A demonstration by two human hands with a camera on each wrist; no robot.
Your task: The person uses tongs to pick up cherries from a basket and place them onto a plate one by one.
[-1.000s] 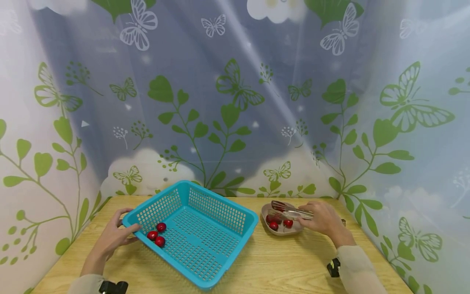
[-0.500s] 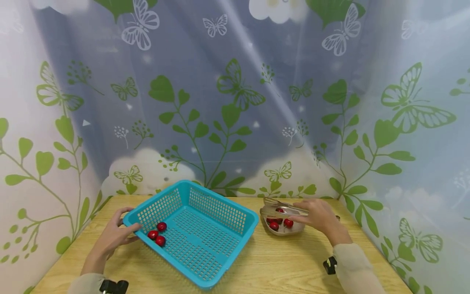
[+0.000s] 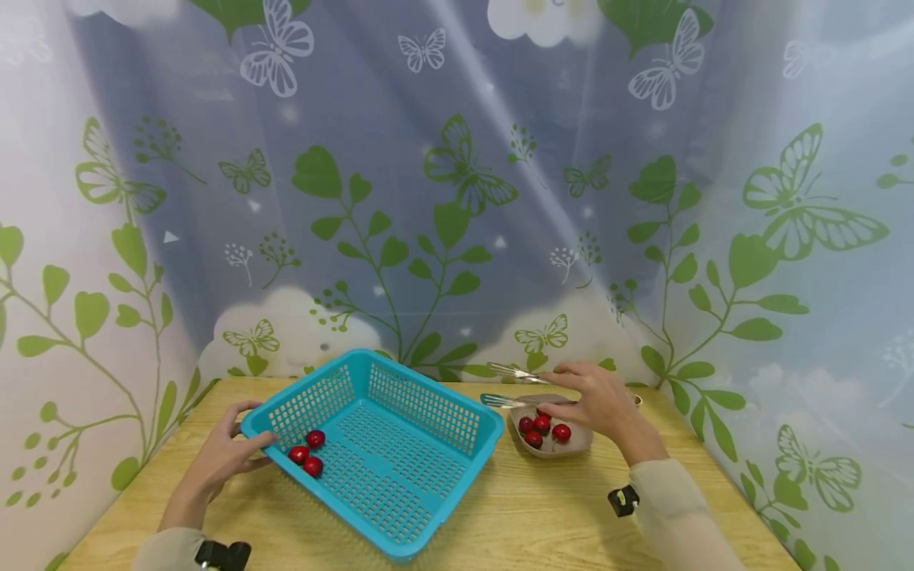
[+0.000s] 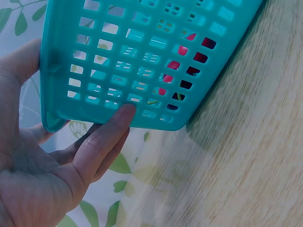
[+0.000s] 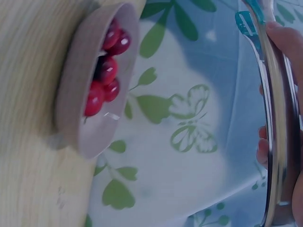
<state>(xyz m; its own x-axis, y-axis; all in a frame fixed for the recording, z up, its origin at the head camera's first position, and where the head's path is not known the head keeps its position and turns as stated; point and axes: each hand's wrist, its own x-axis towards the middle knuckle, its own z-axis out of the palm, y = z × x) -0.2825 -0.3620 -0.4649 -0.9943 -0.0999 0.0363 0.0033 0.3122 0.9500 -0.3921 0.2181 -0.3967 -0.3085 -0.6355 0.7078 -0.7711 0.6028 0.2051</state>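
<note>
My left hand (image 3: 221, 452) grips the left corner of a blue perforated plastic basket (image 3: 400, 468), thumb over the rim and fingers under it. In the left wrist view, a fingertip presses the basket's outer wall (image 4: 191, 106). Three red cherries (image 3: 298, 454) lie in the basket's left corner. My right hand (image 3: 600, 400) holds metal tongs (image 3: 510, 401), their slotted ends spread wide with nothing between them. The tongs hover above a small beige bowl (image 3: 577, 444) and reach left towards the basket's right corner. Several cherries (image 5: 109, 68) sit in the bowl, some with stems.
A light wooden table (image 3: 543, 507) carries the basket and the bowl side by side. Behind and at both sides hangs a curtain (image 3: 400, 262) printed with butterflies and leaves. It meets the table's back edge close behind the basket and bowl.
My right hand has lifted the tongs up and left from inside the bowl, and their ends have spread apart. The cherries in the bowl now show more fully. The left hand and basket stay put.
</note>
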